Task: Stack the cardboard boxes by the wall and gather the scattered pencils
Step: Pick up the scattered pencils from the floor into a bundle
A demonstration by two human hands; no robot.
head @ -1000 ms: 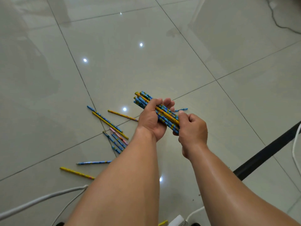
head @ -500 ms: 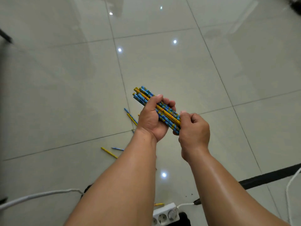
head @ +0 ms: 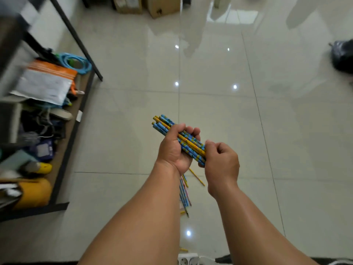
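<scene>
A bundle of several blue and yellow pencils (head: pixel 166 124) lies slantwise in my left hand (head: pixel 174 150), whose fingers curl round its middle. My right hand (head: pixel 221 161) grips the bundle's near end with fingers and thumb. Both hands are held above the glossy tiled floor. More loose pencils (head: pixel 184 194) lie on the floor below my hands, partly hidden by my left forearm. Cardboard boxes (head: pixel 162 6) stand on the floor at the far top of the view.
A low black-framed shelf (head: pixel 65 129) full of cables, bags and papers runs along the left. A black bag (head: pixel 342 56) sits at the far right. A white power strip (head: pixel 188 260) lies at the bottom edge between my arms.
The view has swung left and up: the shelf, boxes and black bag have come into sight. The loose pencils now lie under my hands. My grip on the bundle is unchanged.
</scene>
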